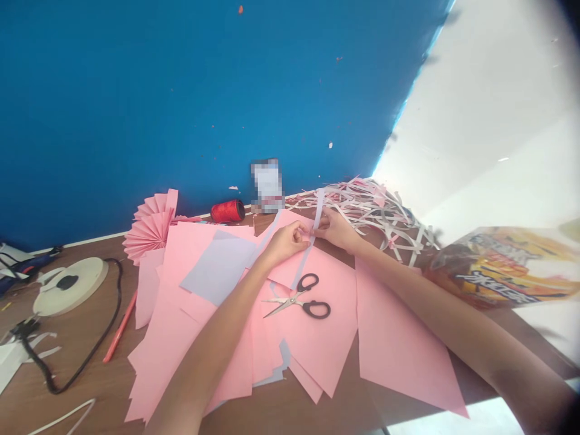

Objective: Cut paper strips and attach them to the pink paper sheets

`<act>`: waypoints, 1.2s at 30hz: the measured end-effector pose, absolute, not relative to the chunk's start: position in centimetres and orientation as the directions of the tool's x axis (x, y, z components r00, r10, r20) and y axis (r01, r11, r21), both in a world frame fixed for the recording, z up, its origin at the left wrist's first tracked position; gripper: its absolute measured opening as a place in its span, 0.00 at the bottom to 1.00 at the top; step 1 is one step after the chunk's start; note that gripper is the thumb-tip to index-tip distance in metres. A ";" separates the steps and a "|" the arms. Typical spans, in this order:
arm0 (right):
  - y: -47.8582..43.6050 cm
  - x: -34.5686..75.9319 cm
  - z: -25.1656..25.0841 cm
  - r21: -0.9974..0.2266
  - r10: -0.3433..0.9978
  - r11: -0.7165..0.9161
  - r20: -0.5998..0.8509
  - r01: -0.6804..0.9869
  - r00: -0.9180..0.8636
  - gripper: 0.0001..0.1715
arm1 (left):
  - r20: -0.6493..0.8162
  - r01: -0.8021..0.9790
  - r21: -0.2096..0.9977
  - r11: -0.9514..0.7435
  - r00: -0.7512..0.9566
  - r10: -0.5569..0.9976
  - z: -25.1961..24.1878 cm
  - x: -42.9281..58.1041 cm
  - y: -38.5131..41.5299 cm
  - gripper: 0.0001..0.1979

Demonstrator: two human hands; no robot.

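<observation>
In the centre of the frame both hands meet above the pink sheets (pixel 399 344). The left hand (pixel 286 241) and the right hand (pixel 334 229) each pinch, with fingers closed, the same pale paper strip (pixel 319 200), which runs from above the hands down between them. Just below lie the scissors (pixel 299 299), blades open. A heap of cut strips (pixel 376 208) is behind the right hand

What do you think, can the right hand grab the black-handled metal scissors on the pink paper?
Probably yes. The black-handled metal scissors lie uncovered on the pink paper sheets, just below the right hand. But that hand and the left hand pinch a thin pale paper strip, so it must let go first.
</observation>
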State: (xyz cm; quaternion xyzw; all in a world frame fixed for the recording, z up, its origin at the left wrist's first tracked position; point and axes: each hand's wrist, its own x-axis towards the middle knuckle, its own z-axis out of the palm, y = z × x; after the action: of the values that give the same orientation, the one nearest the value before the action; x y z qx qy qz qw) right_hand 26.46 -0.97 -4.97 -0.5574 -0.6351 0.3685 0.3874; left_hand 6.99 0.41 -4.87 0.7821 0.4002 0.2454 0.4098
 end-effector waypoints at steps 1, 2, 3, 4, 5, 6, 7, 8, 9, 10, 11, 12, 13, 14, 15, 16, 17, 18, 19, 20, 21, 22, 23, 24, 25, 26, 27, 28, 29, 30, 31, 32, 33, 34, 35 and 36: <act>-1.0 26.5 -5.0 -0.898 0.993 0.108 0.081 0.426 -0.081 0.26 | 0.063 0.426 0.833 -0.353 0.561 0.825 -4.8 7.0 0.3 0.14; -1.0 26.5 -5.0 -0.893 0.993 0.111 0.085 0.436 -0.079 0.26 | 0.067 0.430 0.827 -0.362 0.564 0.823 -4.7 7.0 0.3 0.14; -1.0 26.6 -5.0 -0.885 0.993 0.114 0.092 0.451 -0.071 0.27 | 0.069 0.437 0.821 -0.368 0.563 0.823 -4.6 7.0 0.2 0.14; -1.0 26.6 -5.0 -0.876 0.993 0.117 0.101 0.468 -0.059 0.27 | 0.071 0.445 0.814 -0.372 0.559 0.826 -4.5 7.0 0.2 0.13; -1.0 26.7 -5.0 -0.868 0.993 0.118 0.110 0.482 -0.046 0.27 | 0.073 0.453 0.809 -0.374 0.555 0.829 -4.5 7.0 0.2 0.12; -1.0 26.7 -5.0 -0.862 0.993 0.118 0.117 0.492 -0.033 0.27 | 0.076 0.457 0.806 -0.376 0.550 0.832 -4.5 7.0 0.2 0.11; -1.0 26.7 -5.0 -0.860 0.993 0.113 0.118 0.497 -0.022 0.28 | 0.078 0.457 0.805 -0.378 0.550 0.832 -4.5 7.0 0.2 0.11; -1.0 26.7 -5.0 -0.862 0.993 0.109 0.117 0.495 -0.015 0.28 | 0.082 0.453 0.806 -0.381 0.552 0.830 -4.5 7.0 0.2 0.10; -1.0 26.7 -5.0 -0.865 0.993 0.106 0.114 0.490 -0.013 0.29 | 0.083 0.446 0.809 -0.383 0.558 0.826 -4.5 6.9 0.2 0.10; -1.0 26.7 -4.9 -0.868 0.994 0.104 0.113 0.486 -0.012 0.29 | 0.083 0.439 0.812 -0.385 0.566 0.820 -4.5 6.9 0.2 0.10; -1.0 26.7 -4.9 -0.869 0.994 0.102 0.111 0.484 -0.010 0.29 | 0.081 0.434 0.814 -0.386 0.574 0.815 -4.5 6.9 0.2 0.09; -1.0 26.7 -4.8 -0.869 0.994 0.101 0.111 0.484 -0.007 0.29 | 0.078 0.433 0.814 -0.387 0.580 0.811 -4.5 6.9 0.2 0.09; -1.0 26.6 -4.7 -0.870 0.994 0.099 0.112 0.484 -0.003 0.29 | 0.075 0.434 0.813 -0.388 0.583 0.809 -4.5 6.9 0.2 0.09; -1.0 26.6 -4.6 -0.869 0.994 0.098 0.113 0.485 0.001 0.28 | 0.072 0.437 0.811 -0.388 0.585 0.808 -4.5 6.9 0.2 0.09; -1.0 26.6 -4.6 -0.867 0.993 0.097 0.114 0.488 0.006 0.27 | 0.071 0.439 0.810 -0.388 0.584 0.808 -4.5 7.0 0.2 0.09; -1.0 26.6 -4.6 -0.865 0.993 0.097 0.118 0.492 0.011 0.26 | 0.070 0.440 0.810 -0.388 0.584 0.809 -4.5 7.0 0.2 0.10; -1.0 26.6 -4.6 -0.862 0.992 0.099 0.122 0.498 0.015 0.26 | 0.068 0.441 0.809 -0.388 0.585 0.808 -4.5 7.0 0.2 0.10; -1.0 26.7 -4.7 -0.856 0.992 0.099 0.128 0.508 0.021 0.25 | 0.067 0.441 0.809 -0.389 0.587 0.806 -4.5 7.0 0.2 0.10; -1.0 26.7 -4.8 -0.847 0.991 0.098 0.134 0.522 0.031 0.25 | 0.066 0.442 0.807 -0.391 0.590 0.805 -4.5 7.0 0.2 0.11; -1.0 26.7 -4.9 -0.837 0.989 0.097 0.141 0.539 0.041 0.25 | 0.065 0.444 0.805 -0.393 0.592 0.803 -4.5 7.0 0.2 0.10; -0.9 26.7 -5.0 -0.827 0.988 0.094 0.147 0.554 0.051 0.25 | 0.064 0.446 0.804 -0.394 0.595 0.802 -4.5 7.0 0.2 0.10; -0.9 26.7 -5.0 -0.822 0.987 0.090 0.150 0.563 0.060 0.24 | 0.064 0.446 0.802 -0.397 0.596 0.801 -4.5 7.0 0.2 0.10; -0.8 26.8 -5.1 -0.821 0.986 0.087 0.150 0.564 0.066 0.24 | 0.068 0.446 0.801 -0.399 0.595 0.801 -4.5 7.1 0.2 0.10; -0.8 26.8 -5.2 -0.825 0.987 0.086 0.148 0.558 0.068 0.24 | 0.072 0.444 0.800 -0.403 0.597 0.799 -4.6 7.1 0.3 0.10; -0.7 26.8 -5.2 -0.833 0.987 0.085 0.145 0.547 0.067 0.24 | 0.077 0.441 0.799 -0.408 0.599 0.797 -4.6 7.1 0.3 0.10; -0.7 26.8 -5.2 -0.840 0.988 0.086 0.142 0.535 0.064 0.24 | 0.083 0.438 0.798 -0.414 0.600 0.796 -4.6 7.1 0.3 0.10; -0.7 26.8 -5.2 -0.845 0.988 0.089 0.143 0.527 0.062 0.24 | 0.087 0.437 0.796 -0.418 0.602 0.794 -4.7 7.1 0.3 0.11; -0.7 26.8 -5.2 -0.845 0.987 0.093 0.147 0.526 0.061 0.24 | 0.088 0.436 0.795 -0.421 0.604 0.792 -4.7 7.1 0.3 0.11; -0.7 26.8 -5.2 -0.842 0.986 0.098 0.154 0.531 0.063 0.24 | 0.087 0.437 0.794 -0.423 0.606 0.790 -4.7 7.1 0.4 0.12; -0.7 26.8 -5.2 -0.838 0.984 0.101 0.164 0.537 0.070 0.24 | 0.086 0.439 0.792 -0.424 0.607 0.790 -4.7 7.1 0.4 0.12; -0.7 26.7 -5.3 -0.835 0.982 0.105 0.173 0.540 0.077 0.25 | 0.084 0.442 0.790 -0.424 0.607 0.790 -4.7 7.1 0.4 0.12; -0.8 26.7 -5.3 -0.835 0.980 0.110 0.181 0.539 0.081 0.26 | 0.082 0.445 0.789 -0.425 0.608 0.790 -4.8 7.1 0.4 0.12; -0.8 26.7 -5.3 -0.837 0.979 0.115 0.188 0.535 0.084 0.27 | 0.080 0.448 0.787 -0.425 0.609 0.789 -4.8 7.1 0.5 0.12; -0.7 26.7 -5.4 -0.838 0.976 0.121 0.197 0.532 0.088 0.28 | 0.077 0.451 0.785 -0.424 0.608 0.790 -4.8 7.1 0.5 0.12; -0.7 26.7 -5.5 -0.836 0.973 0.127 0.209 0.534 0.095 0.28 | 0.073 0.455 0.784 -0.422 0.608 0.791 -4.8 7.1 0.5 0.13; -0.7 26.7 -5.5 -0.830 0.969 0.131 0.222 0.542 0.104 0.27 | 0.069 0.459 0.783 -0.421 0.608 0.791 -4.7 7.1 0.5 0.13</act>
State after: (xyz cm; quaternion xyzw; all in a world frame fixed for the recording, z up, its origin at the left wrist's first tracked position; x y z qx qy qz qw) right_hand 26.69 -0.66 -5.54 -0.6092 -0.6202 0.2512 0.4256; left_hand 7.09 0.48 -4.73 0.8134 0.3841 0.2206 0.3770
